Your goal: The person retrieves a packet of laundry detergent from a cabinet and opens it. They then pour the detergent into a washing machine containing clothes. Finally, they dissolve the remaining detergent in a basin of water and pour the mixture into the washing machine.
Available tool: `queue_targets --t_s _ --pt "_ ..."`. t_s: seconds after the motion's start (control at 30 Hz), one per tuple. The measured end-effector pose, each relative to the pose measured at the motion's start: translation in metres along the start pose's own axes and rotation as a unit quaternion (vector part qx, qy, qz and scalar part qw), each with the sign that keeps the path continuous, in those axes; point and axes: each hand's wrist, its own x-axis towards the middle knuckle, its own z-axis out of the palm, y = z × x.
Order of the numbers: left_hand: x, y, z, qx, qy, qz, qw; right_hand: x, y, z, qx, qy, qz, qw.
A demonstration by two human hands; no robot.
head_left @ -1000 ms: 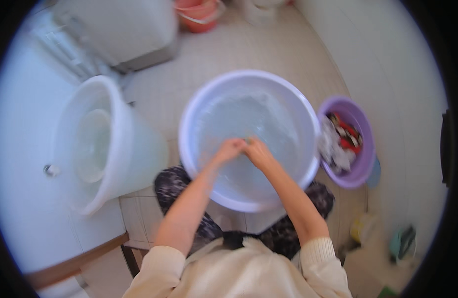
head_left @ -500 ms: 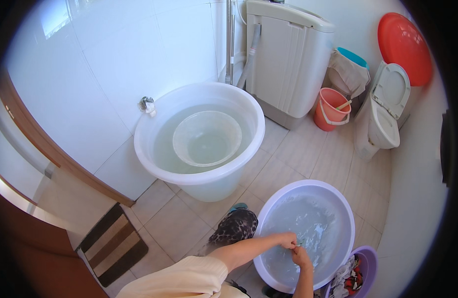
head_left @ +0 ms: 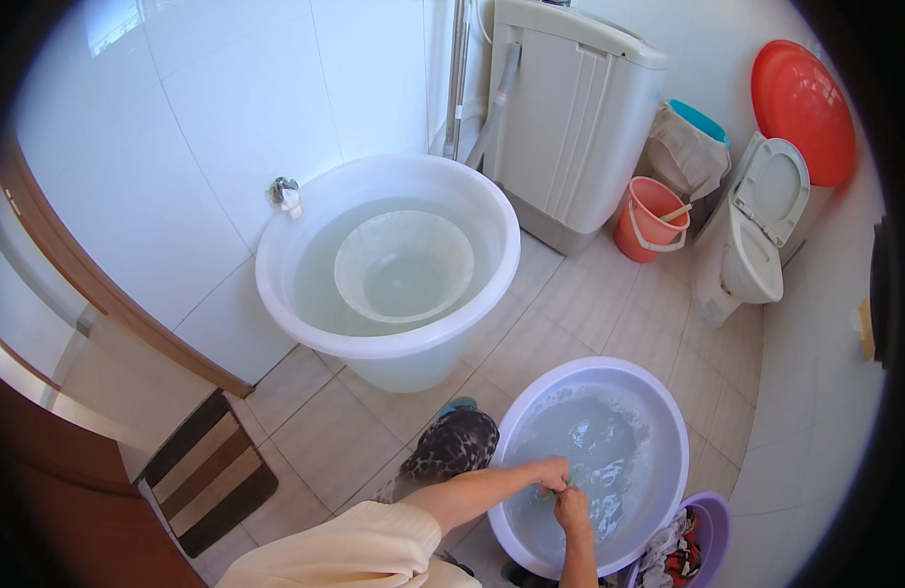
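Note:
Over the near left part of a wide lavender basin (head_left: 672, 431) of cloudy, sudsy water, my two hands are close together. My left hand (head_left: 553, 473) is closed, and my right hand (head_left: 573, 510) is closed just beside it. A bit of something green (head_left: 570, 481) shows between them; its kind is too small and hidden to tell. Foam floats along the far and right side of the water. By the basin's lower right stands a purple tub (head_left: 715, 529) with white, red and black cloths (head_left: 684, 559) in it.
A large white tub (head_left: 389, 345) of water, with a translucent bowl (head_left: 403, 267) floating inside, stands ahead left below a tap (head_left: 284, 191). Behind are a washing machine (head_left: 580, 127), a coral bucket (head_left: 641, 235) and a toilet (head_left: 752, 260). A striped mat (head_left: 209, 475) lies left.
My view has shifted slightly, so the room sits a little differently in it. My hands stay together over the basin, and a green bit now shows more clearly between them.

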Motion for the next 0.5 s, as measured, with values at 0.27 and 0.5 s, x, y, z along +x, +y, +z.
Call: queue_targets --t_s 0.27,0.5 --pt "-0.002 -0.008 0.006 0.056 0.049 0.036 0.997 -0.004 -0.013 0.002 -0.004 0.042 0.006 0.999" --pt "0.036 -0.03 0.017 0.133 0.063 0.04 0.988 0.007 -0.032 0.013 0.021 0.114 -0.066 0.991"
